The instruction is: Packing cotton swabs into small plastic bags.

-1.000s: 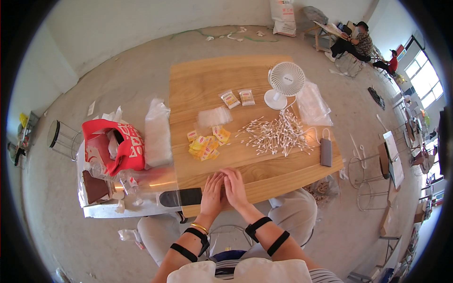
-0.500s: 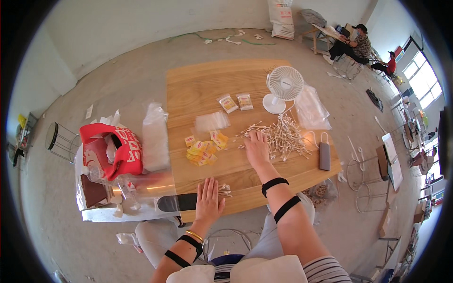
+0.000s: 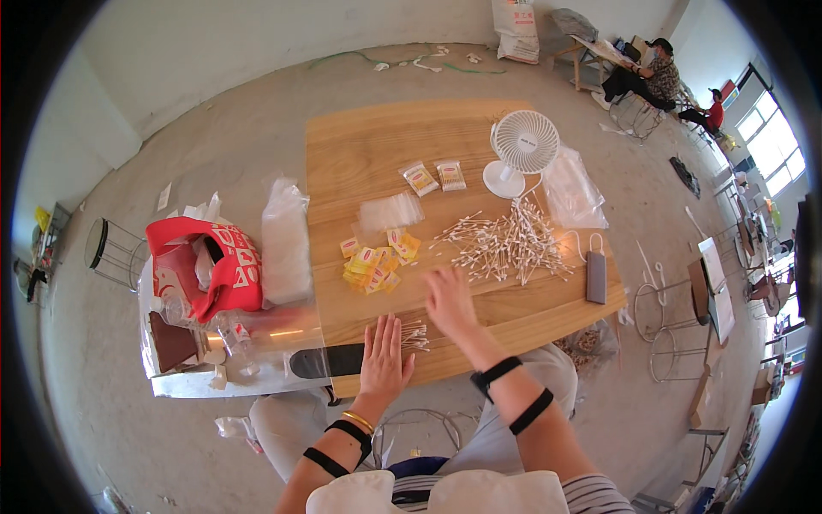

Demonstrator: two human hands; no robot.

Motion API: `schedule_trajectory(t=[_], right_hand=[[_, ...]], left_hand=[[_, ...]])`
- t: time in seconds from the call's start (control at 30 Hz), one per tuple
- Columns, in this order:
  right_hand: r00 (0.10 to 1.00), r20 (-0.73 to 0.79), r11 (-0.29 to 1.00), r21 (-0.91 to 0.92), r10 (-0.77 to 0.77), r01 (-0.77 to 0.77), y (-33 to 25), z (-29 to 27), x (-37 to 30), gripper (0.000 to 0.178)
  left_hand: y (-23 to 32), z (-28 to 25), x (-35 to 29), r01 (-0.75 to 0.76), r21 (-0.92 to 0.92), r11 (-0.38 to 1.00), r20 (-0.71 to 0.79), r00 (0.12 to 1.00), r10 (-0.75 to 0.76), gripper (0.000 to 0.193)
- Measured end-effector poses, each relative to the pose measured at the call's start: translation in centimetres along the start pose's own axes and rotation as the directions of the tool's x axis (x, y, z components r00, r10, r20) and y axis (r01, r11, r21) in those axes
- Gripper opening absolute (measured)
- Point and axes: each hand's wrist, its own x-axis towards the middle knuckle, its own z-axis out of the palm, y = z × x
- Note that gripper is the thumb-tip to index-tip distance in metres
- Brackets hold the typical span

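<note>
My left hand (image 3: 383, 360) lies flat at the table's near edge, fingers stretched out. Just to its right is a small bunch of cotton swabs (image 3: 416, 337), touching or almost touching it. A dark flat strip (image 3: 325, 361) sticks out from beneath that hand to the left. My right hand (image 3: 449, 300) is over the table, between this bunch and the big heap of cotton swabs (image 3: 514, 244). Motion smears its fingers, so whether anything is in them does not show. Yellow printed labels (image 3: 372, 270) are scattered left of the heap, with clear small bags (image 3: 390, 214) behind them.
Two filled swab packets (image 3: 419, 178) lie farther back. A white fan (image 3: 524, 144) stands behind the heap; clear plastic bags (image 3: 575, 190) and a grey power bank (image 3: 596, 278) are at the right. A red bag (image 3: 224, 270) and a plastic bottle (image 3: 235, 338) sit left of the table.
My right hand has come back from the swab heap toward me and slightly left. My left hand stays flat at the near edge. The whole view has shifted a little.
</note>
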Motion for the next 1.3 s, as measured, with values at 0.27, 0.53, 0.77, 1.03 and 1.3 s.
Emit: schedule_trajectory(t=[0.27,0.53,0.77,1.03,1.3], right_hand=[[0.977,0.141,0.944,-0.264,-0.163,0.195,5.9,-1.1,5.0,0.023],[0.901,0.365,0.966,-0.015,-0.234,0.257,-2.0,1.1,-0.6,0.017],[0.991,-0.097,0.955,0.292,0.091,-0.059,-0.7,-0.8,-4.8,0.026],[0.993,0.104,0.987,0.149,0.047,-0.062,2.7,-3.4,-6.7,0.02],[0.987,-0.015,0.983,0.092,0.162,-0.16,5.0,-3.8,-6.2,0.011]], left_hand=[[0.0,0.6,0.1,-0.011,-0.016,1.0,0.013,1.0,0.012,0.079],[-0.1,0.3,-0.1,-0.006,0.018,1.0,-0.026,1.0,0.006,0.083],[0.3,0.1,0.2,0.008,0.026,1.0,-0.011,1.0,-0.008,0.083],[-0.1,0.6,0.0,-0.036,-0.002,0.999,-0.034,0.999,0.036,0.074],[0.0,0.7,-0.1,-0.058,0.137,0.989,0.01,0.998,0.057,0.072]])
